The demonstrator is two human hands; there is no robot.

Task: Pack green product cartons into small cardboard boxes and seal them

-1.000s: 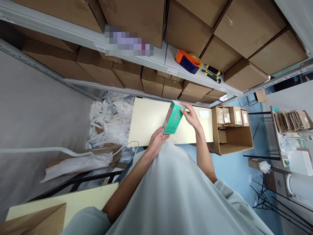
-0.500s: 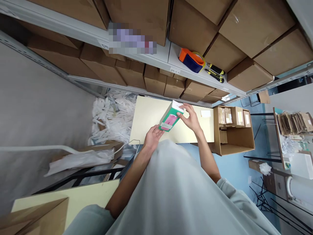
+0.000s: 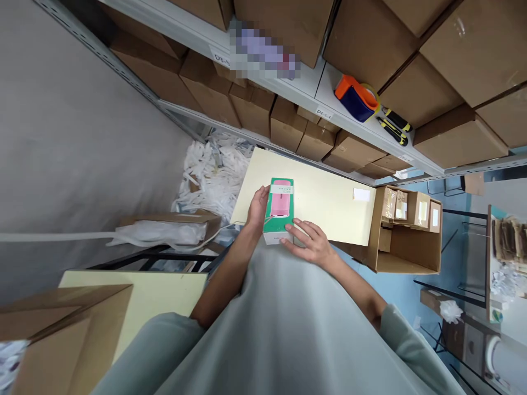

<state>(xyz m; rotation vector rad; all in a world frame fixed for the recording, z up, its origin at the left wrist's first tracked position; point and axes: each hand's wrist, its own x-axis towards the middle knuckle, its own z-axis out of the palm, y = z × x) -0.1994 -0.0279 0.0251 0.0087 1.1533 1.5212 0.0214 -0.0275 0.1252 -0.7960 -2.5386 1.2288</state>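
A small green and white box (image 3: 280, 206) with a pink device pictured on its front is held close to my body, above the near part of the cream table. Its picture side faces up toward me, and the white end points at my shirt. My left hand (image 3: 258, 208) grips the box along its left side, some fingers hidden behind it. At the lower right corner, my right hand (image 3: 309, 241) has its fingers spread, the tips touching the box's edge and white end.
The cream table (image 3: 325, 214) carries a white label (image 3: 361, 195). An open carton (image 3: 407, 258) with smaller boxes stands at its right end. Overhead, a shelf (image 3: 302, 82) holds cartons, a tape dispenser (image 3: 357, 99) and box cutters (image 3: 393, 130). White scraps (image 3: 218, 170) are heaped on the left.
The box has been turned round, so its white end now faces me, and drawn closer to my body. My right hand has moved from its far end to the near right corner.
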